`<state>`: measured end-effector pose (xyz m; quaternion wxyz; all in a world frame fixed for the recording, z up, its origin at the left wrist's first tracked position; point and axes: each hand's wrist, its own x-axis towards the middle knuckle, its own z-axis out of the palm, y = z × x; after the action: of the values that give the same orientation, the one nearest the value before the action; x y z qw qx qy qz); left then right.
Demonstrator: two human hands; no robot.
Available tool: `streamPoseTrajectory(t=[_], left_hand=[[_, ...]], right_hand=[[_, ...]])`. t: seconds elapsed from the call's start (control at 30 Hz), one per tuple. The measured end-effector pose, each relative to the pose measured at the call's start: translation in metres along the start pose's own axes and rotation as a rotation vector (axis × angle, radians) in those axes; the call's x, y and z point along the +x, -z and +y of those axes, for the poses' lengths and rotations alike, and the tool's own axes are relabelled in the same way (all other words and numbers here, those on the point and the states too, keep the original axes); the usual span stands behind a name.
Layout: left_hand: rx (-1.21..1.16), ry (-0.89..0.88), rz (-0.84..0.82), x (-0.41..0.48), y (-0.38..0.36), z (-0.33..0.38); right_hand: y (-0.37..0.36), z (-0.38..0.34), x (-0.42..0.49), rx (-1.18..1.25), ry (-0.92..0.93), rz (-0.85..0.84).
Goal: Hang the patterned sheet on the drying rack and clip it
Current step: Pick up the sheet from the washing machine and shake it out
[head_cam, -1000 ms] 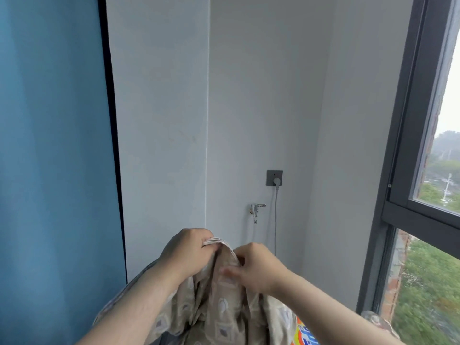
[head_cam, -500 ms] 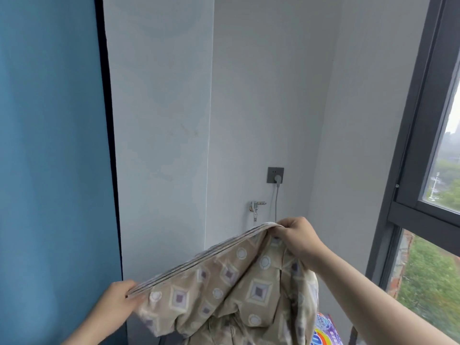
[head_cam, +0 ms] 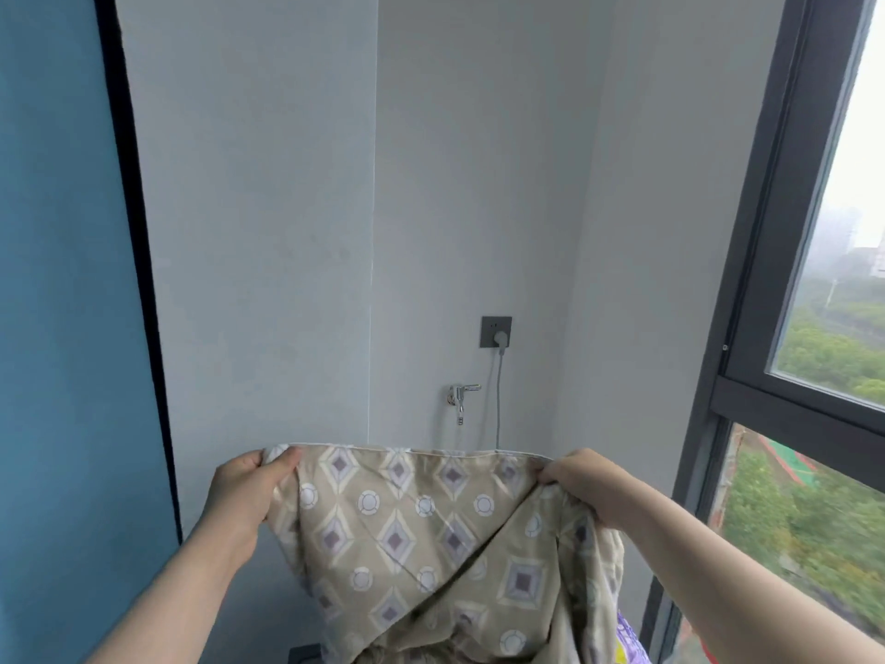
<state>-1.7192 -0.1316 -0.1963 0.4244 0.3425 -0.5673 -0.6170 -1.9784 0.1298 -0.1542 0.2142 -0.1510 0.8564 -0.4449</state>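
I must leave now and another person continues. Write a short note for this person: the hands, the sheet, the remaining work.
Left hand grips one end of the top edge of the beige diamond-patterned fabric sheet.
Right hand grips the other end.
The edge is stretched level between them; the rest hangs bunched.
Done: sheet opened out.
Left: hang it, clip it; rack and clips are out of view.

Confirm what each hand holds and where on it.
Both hold the patterned sheet by its top edge: the left hand grips the edge's left end, the right hand its right end, with the edge stretched between them.
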Motion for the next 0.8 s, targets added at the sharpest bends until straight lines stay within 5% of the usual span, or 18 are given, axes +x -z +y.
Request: streamPoseTrajectory(t=[0.13,0.3,0.57,0.8], left_hand=[[-0.024,0.123,-0.072,0.008,-0.029,-0.011],[-0.095,0.220,-0.181,-0.014,-0.059,-0.022],[0.020,0.105,-0.558,-0.068,-0.093,-0.060],[-0.346,0.325,-0.751,-0.068,-0.098,-0.064]], right_hand=[[-0.009,0.011,-0.002,0.342,-0.105,-0.127],[-0.033,0.028,-0.016,0.871,-0.030,0.049],[-0.105,0.050,-0.057,0.841,0.186,-0.156],[-0.111,0.052,-0.055,0.786,0.205,-0.188]])
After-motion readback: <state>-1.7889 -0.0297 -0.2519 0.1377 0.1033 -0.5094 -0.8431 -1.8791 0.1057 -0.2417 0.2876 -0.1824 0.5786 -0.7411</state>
